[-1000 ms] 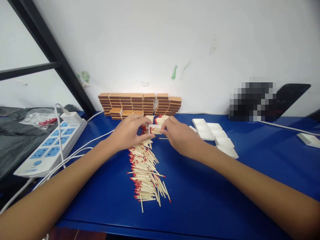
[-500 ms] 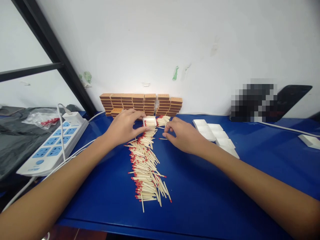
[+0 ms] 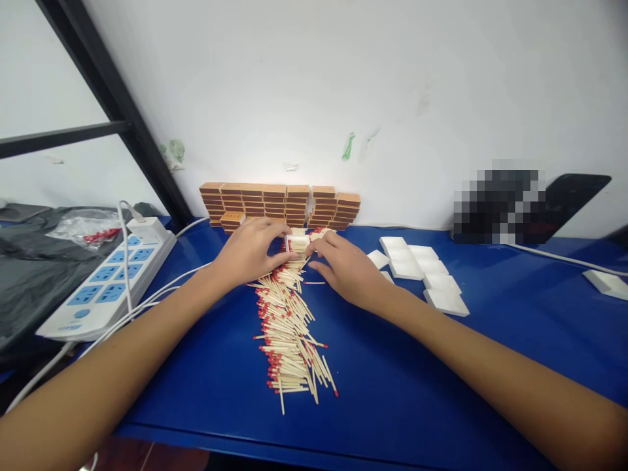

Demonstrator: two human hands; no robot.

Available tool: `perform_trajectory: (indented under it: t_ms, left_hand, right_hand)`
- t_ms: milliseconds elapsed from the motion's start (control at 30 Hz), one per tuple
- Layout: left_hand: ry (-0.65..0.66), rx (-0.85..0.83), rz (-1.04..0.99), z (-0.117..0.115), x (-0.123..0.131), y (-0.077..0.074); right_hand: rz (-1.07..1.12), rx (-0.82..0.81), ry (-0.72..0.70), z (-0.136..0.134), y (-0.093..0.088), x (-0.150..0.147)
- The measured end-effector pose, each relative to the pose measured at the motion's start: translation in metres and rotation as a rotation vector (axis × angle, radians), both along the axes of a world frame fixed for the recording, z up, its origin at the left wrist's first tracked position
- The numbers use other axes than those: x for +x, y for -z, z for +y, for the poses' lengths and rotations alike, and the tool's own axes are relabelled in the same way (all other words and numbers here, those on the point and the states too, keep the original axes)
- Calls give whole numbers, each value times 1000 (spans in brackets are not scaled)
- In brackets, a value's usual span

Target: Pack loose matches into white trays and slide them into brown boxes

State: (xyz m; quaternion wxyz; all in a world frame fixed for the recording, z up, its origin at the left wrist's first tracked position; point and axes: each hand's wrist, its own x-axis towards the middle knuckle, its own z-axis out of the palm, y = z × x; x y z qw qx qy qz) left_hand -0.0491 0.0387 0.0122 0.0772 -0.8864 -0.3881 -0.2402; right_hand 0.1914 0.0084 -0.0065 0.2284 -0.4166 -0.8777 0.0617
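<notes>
My left hand [image 3: 250, 252] and my right hand [image 3: 341, 265] meet at the far end of a long heap of red-tipped matches [image 3: 289, 333] on the blue table [image 3: 417, 366]. Between their fingertips sits a small white matchbox tray [image 3: 297, 243] filled with matches. The left thumb and fingers pinch the tray's left side. My right hand's fingers curl against its right side. Beyond them, orange-brown matchboxes [image 3: 279, 204] are stacked in rows against the white wall.
Several empty white trays [image 3: 424, 268] lie right of my right hand. A white and blue power strip [image 3: 110, 278] with white cables [image 3: 157, 297] lies at the left, beside a grey cloth and a plastic bag. A dark object leans on the wall at far right.
The left hand carried the filled tray a little farther off and to the left, away from the right hand. The right hand has come back to the tray's right side.
</notes>
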Motion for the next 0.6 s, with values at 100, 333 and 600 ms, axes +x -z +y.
perform_trajectory:
  t_ms: [100, 333, 600]
  left_hand:
    - [-15, 9, 4, 1, -1, 0]
    - [-43, 7, 6, 2, -2, -1]
    - [-62, 3, -4, 2, -3, -4]
  right_hand:
    - [4, 54, 0, 7, 6, -3]
    - [5, -22, 3, 12, 10, -5]
    - [-13, -84, -13, 5, 1, 11]
